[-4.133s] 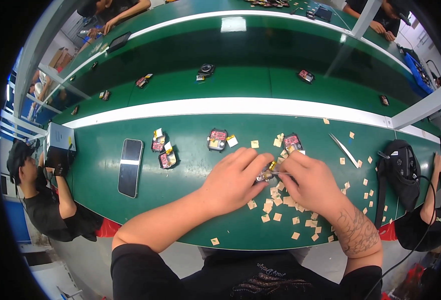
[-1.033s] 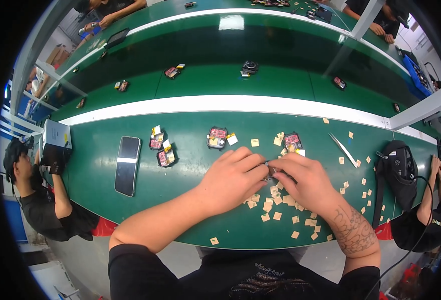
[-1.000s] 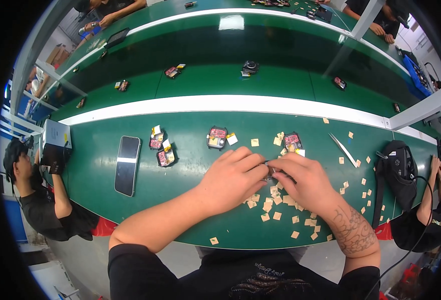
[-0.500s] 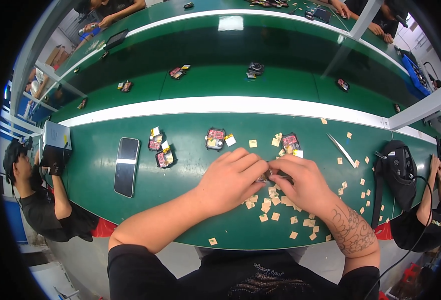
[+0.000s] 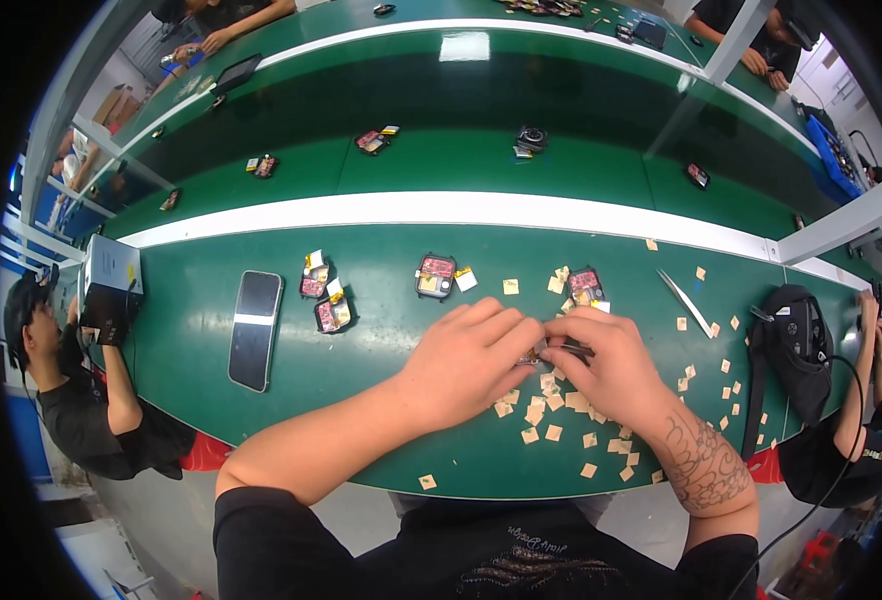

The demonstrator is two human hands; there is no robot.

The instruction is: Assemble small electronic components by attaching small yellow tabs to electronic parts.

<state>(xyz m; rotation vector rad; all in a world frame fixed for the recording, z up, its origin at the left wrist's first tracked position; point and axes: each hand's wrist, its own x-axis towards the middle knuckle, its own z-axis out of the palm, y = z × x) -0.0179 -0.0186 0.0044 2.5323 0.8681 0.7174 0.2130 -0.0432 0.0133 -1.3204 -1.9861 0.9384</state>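
My left hand (image 5: 476, 350) is closed round a small electronic module (image 5: 533, 354), mostly hidden by the fingers. Opposite it, my right hand (image 5: 601, 355) pinches at the module's edge, and a dark piece (image 5: 580, 350) shows between its thumb and fingers; I cannot make out its kind. Just beyond my right hand lies an open device case (image 5: 587, 287) with a red circuit board inside. Another open case (image 5: 435, 276) lies past my left hand, a silvery battery (image 5: 465, 279) beside it. Small square tan stickers (image 5: 554, 433) are scattered under and around my right hand.
Two more open cases (image 5: 333, 313) and a phone (image 5: 257, 330) lie to the left. White tweezers (image 5: 686, 302) and a black bag (image 5: 793, 340) are on the right. Beyond a white rail (image 5: 461, 207), a green belt (image 5: 441, 165) carries several devices. Co-workers sit on both sides and opposite.
The devices on the belt have shifted to the right. My hands stay together at the module; the dark piece now shows in my right hand.
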